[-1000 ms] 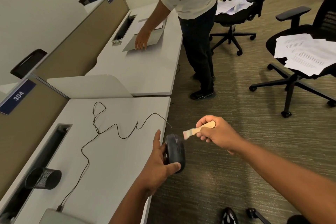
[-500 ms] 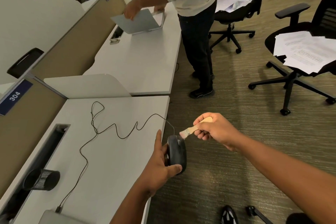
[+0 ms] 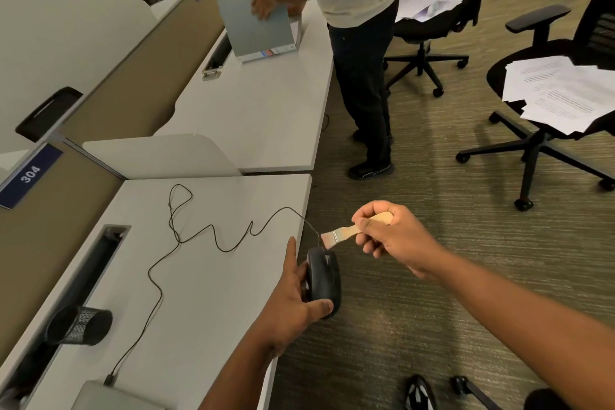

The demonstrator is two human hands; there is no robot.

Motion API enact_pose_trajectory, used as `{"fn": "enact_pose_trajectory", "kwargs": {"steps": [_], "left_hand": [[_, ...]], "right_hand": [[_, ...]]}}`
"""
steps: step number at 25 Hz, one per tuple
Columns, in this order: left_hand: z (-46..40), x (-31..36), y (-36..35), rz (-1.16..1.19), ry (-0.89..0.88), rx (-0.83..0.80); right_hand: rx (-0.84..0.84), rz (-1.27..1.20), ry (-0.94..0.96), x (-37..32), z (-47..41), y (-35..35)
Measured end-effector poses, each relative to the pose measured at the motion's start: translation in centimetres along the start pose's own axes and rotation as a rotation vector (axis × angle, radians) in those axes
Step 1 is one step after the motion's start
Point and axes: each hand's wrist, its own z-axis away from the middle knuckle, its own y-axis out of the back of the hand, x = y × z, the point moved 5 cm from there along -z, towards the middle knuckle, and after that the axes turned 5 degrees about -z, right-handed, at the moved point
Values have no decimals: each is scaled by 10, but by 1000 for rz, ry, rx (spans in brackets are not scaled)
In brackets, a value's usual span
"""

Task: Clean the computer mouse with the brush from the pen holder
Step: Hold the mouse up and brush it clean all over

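Head view: left fingers (image 3: 301, 276) grip mouse (image 3: 322, 280); right fingers (image 3: 369, 233) pinch brush (image 3: 346, 232) above it.

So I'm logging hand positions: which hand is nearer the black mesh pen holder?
Left. The left hand grips the mouse at the desk edge, across the desk from the pen holder; the right hand holds the brush farther out, over the carpet.
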Motion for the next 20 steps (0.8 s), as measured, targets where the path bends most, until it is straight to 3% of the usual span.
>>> {"fn": "enact_pose_trajectory", "kwargs": {"steps": [12,20], "left_hand": [[3,4,-4,-12,-16,23],[4,-7,-4,12,-13,30]], "right_hand": [[-295,253,121,-12,16,-17],[-250,341,338,-5,19,-23]]}}
